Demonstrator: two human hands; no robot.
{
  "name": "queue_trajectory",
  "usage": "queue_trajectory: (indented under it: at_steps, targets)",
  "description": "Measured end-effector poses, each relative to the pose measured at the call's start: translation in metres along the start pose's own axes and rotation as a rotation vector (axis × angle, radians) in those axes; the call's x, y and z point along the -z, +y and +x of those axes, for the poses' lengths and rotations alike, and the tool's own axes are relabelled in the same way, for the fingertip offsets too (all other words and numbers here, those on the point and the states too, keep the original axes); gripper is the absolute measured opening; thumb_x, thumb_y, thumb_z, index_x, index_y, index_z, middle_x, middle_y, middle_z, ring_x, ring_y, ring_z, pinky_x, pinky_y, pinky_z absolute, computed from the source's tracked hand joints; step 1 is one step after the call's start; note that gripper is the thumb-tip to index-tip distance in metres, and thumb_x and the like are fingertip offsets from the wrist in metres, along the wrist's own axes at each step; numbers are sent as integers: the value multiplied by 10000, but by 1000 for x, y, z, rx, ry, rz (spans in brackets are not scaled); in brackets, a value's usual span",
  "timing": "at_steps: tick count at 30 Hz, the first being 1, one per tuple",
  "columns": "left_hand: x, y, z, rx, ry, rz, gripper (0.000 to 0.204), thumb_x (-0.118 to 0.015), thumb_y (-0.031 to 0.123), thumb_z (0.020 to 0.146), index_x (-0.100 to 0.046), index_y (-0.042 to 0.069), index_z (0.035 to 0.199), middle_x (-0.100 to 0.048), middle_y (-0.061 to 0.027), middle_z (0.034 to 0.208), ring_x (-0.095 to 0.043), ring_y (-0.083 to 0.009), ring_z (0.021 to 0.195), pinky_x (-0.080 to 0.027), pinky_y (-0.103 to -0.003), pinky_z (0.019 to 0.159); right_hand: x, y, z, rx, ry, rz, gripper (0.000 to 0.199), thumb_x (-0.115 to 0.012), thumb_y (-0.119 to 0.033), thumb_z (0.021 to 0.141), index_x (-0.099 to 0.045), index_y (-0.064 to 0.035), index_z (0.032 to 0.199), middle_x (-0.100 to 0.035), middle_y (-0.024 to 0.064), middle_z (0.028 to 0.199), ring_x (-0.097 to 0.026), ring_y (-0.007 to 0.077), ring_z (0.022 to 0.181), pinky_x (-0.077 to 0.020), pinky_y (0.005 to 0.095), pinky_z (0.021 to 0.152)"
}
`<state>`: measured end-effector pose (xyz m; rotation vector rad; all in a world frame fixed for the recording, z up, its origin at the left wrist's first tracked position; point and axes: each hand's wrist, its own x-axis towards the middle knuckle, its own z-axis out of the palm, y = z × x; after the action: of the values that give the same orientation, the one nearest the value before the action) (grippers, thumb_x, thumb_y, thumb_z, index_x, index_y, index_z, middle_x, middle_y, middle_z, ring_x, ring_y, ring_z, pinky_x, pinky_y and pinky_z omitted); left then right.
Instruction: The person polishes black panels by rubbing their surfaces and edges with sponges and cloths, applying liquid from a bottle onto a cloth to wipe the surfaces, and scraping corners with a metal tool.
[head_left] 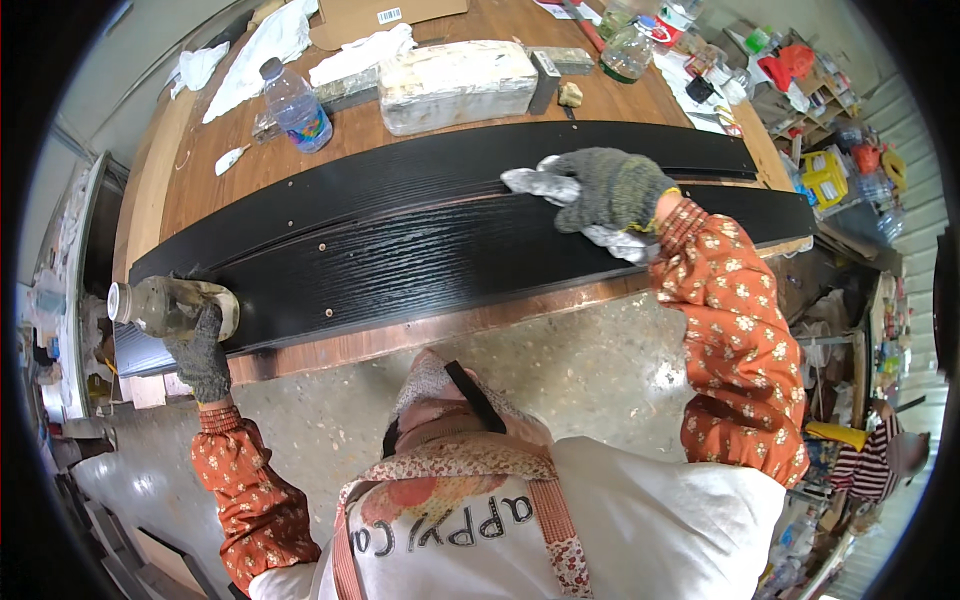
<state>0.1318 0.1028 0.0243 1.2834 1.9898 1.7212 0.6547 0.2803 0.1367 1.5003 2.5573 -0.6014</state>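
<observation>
Two long black wood-grain boards lie side by side across the table, a far board and a near board, with small screw-like dots along them. Over the left end of the near board, my left hand in a dark grey knit glove grips a clear plastic bottle, tipped sideways with its white cap to the left. My right hand, gloved in grey too, is closed on a crumpled white cloth pressed against the right part of the boards. Cloth also shows below the palm.
Behind the boards stand a water bottle, a tape-wrapped block, a small stone and a greenish plastic bottle. White rags lie at the back left. Cluttered shelves and another person are at the right.
</observation>
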Motion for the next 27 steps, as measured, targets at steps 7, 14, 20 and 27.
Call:
queue_trajectory:
  at_steps: [7,14,20,27]
  targets:
    - [6,-15,4,3,-4,53,773,-801,197,798,-380,-5,1414,-509,-134,1330,-519,-237,1192,-415,-374,1038,9,10,4,-72,-127,-28,676,-791,-416,657,-627,-159,1260,-676,131,1159,-639,328,1069,-497,426,928]
    - [1,-9,0,22,-2,-28,798,-812,170,784,-368,-3,1425,-509,-136,1336,-534,-232,1182,-425,-381,1033,9,7,2,-52,-96,0,697,-808,-385,651,-621,-174,1289,-687,131,1155,-641,326,1085,-491,421,939]
    - [4,-5,-1,16,12,126,695,-793,189,802,-445,-23,1364,-551,-144,1292,-547,-249,1155,-432,-378,1008,16,-19,2,-177,-110,17,674,-817,-372,659,-635,-192,1282,-691,113,1160,-644,313,1086,-493,406,936]
    - [2,-13,-3,26,15,112,613,-761,207,832,-489,-35,1325,-579,-147,1261,-562,-256,1141,-435,-377,999,4,3,5,-99,-80,103,654,-804,-358,678,-634,-162,1279,-703,118,1124,-660,298,1053,-500,380,912]
